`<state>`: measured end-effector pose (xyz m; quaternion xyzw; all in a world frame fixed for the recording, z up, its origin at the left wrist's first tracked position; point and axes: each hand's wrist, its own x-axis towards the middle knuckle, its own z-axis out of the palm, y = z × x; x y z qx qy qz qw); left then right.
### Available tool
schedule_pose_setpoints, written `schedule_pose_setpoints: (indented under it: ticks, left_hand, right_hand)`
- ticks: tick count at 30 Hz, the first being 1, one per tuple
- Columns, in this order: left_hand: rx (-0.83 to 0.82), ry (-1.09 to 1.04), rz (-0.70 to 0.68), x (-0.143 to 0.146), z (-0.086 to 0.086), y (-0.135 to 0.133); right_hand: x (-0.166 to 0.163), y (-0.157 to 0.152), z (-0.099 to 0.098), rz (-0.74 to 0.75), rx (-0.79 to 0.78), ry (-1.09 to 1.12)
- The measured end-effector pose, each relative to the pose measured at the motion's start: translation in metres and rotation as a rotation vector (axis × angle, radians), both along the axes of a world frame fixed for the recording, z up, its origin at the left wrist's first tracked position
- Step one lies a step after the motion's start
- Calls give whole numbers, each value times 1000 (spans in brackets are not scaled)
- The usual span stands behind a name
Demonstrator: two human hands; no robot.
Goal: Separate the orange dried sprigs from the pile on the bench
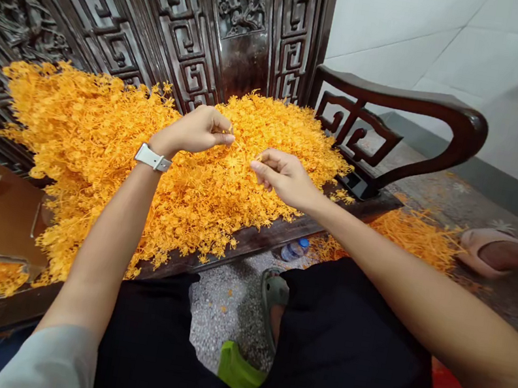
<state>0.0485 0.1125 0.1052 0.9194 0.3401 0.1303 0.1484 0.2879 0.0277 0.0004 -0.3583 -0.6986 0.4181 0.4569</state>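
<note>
Orange pieces (209,192) beneath both hands (197,129) (290,178)

- We extend our left arm (108,232) forward, left hand (199,129) bent inward in a pinch.
- We angle our right arm (379,247) inward, right hand (288,176) curled in a pinch, apart from the left.

I saw pale grey short sleeves (55,358), near-black trousers (357,349), a whitish wristband (146,154) with a small buckle (159,163) on the left side, and a rounded, grey-green clog (274,291) down below.
</note>
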Motion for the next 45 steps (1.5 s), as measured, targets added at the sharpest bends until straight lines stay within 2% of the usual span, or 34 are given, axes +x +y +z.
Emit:
schedule_pose_setpoints:
  ticks: [3,5,7,9,11,12,13,14,15,17,18,19,20,21,23,27,29,32,36,39,41,45]
  left_hand:
    - [-27,-13,-43,5,-6,2]
    - [-65,7,-99,8,-10,5]
    - [12,9,-70,7,-13,11]
    - [156,-43,65,-1,-15,21]
    - [197,-85,171,-12,-17,31]
    - [174,-80,185,-17,-17,34]
    - [144,-62,181,-22,-18,36]
    - [125,-43,169,-25,-18,37]
    - [121,-30,161,-27,-17,36]
    - [130,-19,162,-26,-16,32]
    - [128,-16,168,-24,-15,30]
    - [116,-8,170,-21,-14,28]
    - [97,5,167,-18,-13,26]
    - [80,18,160,-16,-12,24]
    - [71,27,141,-12,-11,22]
    - [119,25,138,-10,-9,21]
    - [129,38,151,-10,-7,19]
    - [121,52,168,-9,-5,17]
    - [119,47,169,-7,-3,16]
    - [142,0,152,-5,-1,17]
    - [187,-57,153,-4,2,16]
    - [292,-129,199,2,6,9]
  right_hand:
    - [-5,-14,14,51,293,-143]
    - [-10,-31,28,168,384,-207]
    - [-16,-55,40,473,320,-169]
    - [-23,-80,48,940,171,-143]
    - [-28,-96,54,1399,17,-218]
    - [-28,-98,57,1553,-38,-247]
    - [-27,-96,59,1617,-88,-208]
    - [-25,-90,60,1567,-141,-84]
    - [-22,-81,61,1399,-199,107]
    - [-15,-56,60,808,-318,509]
    - [-12,-44,58,507,-389,628]
    - [-10,-34,54,269,-470,674]
    - [-8,-27,50,120,-552,668]
    - [-7,-22,46,39,-618,642]
    - [-7,-19,40,13,-643,589]
    - [-3,-21,38,0,-464,544]
    - [1,-15,33,-48,-524,502]
    - [7,3,16,-166,-578,346]
    - [12,28,-14,-355,-502,197]
    - [12,38,-26,-417,-472,152]
    - [11,40,-28,-377,-462,119]
    - [9,38,-23,-203,-417,-14]
